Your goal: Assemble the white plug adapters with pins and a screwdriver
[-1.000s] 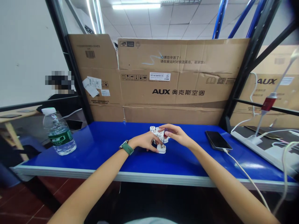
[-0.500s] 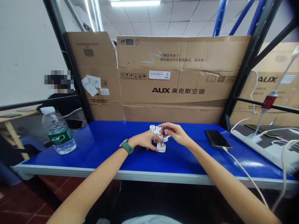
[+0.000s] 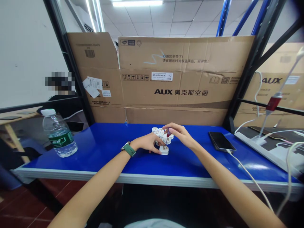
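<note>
A white plug (image 3: 164,150) with its metal pins upward lies on the blue tabletop. My left hand (image 3: 149,142) is closed on it, thumb and fingers at its left side. In my right hand (image 3: 179,132) is a small screwdriver (image 3: 168,133) with a reddish handle, pinched between thumb and fingers. Its thin shaft points down to the pin side of the plug; whether the tip sits in a screw I cannot make out. Several more white plugs (image 3: 162,133) stand close together just behind, partly hidden by my hands.
A water bottle (image 3: 59,136) stands at the left of the blue tabletop (image 3: 99,152). To the right lies a phone (image 3: 221,141) with a white cable (image 3: 249,177). A cardboard sheet (image 3: 180,79) walls the back. Beyond the left post sits another person (image 3: 64,104).
The fingers of my right hand have shifted and opened slightly around the screwdriver, so more of its handle shows. My left hand and the plug stay in place.
</note>
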`<move>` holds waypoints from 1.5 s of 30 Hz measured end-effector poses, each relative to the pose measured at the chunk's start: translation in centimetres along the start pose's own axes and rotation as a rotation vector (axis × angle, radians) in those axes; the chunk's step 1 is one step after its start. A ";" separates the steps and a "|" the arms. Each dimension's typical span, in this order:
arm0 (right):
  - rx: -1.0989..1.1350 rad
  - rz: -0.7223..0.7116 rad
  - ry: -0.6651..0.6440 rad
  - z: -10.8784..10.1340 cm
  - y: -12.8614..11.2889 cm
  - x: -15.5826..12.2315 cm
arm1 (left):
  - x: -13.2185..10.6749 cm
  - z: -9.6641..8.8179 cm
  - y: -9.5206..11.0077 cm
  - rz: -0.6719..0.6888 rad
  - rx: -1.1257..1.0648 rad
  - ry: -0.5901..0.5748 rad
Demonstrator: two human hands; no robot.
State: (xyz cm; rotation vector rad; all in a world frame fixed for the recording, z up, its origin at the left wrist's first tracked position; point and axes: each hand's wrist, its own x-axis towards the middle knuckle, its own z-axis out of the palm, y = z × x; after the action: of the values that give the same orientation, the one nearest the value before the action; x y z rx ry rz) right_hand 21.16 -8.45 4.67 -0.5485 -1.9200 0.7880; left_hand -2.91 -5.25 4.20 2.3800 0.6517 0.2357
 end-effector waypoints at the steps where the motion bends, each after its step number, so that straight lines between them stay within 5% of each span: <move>1: -0.050 0.001 0.039 0.0 0.0 0.0 | 0.0 0.0 0.0 0.003 0.005 0.001; 4: -0.062 -0.008 0.095 -0.1 0.4 0.1 | 0.0 0.0 0.0 0.027 0.028 0.010; 9: 0.083 0.005 -0.022 -0.4 0.5 0.1 | 0.0 -0.1 0.1 0.023 0.040 0.005; 14: -0.086 -0.004 0.100 -0.6 0.5 0.1 | 0.0 -0.1 0.1 0.018 0.055 0.008; 29: 0.080 0.021 -0.087 -0.5 -0.3 -0.2 | -0.1 -0.1 0.4 0.038 0.025 0.002; 45: -0.064 -0.030 0.028 -0.4 0.0 -0.1 | 0.0 0.0 0.3 -0.010 0.045 0.015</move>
State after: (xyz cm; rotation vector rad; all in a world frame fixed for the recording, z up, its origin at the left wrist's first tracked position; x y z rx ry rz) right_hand 21.52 -8.41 4.78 -0.5659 -1.9284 0.6988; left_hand -2.83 -5.46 4.40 2.4195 0.6826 0.2366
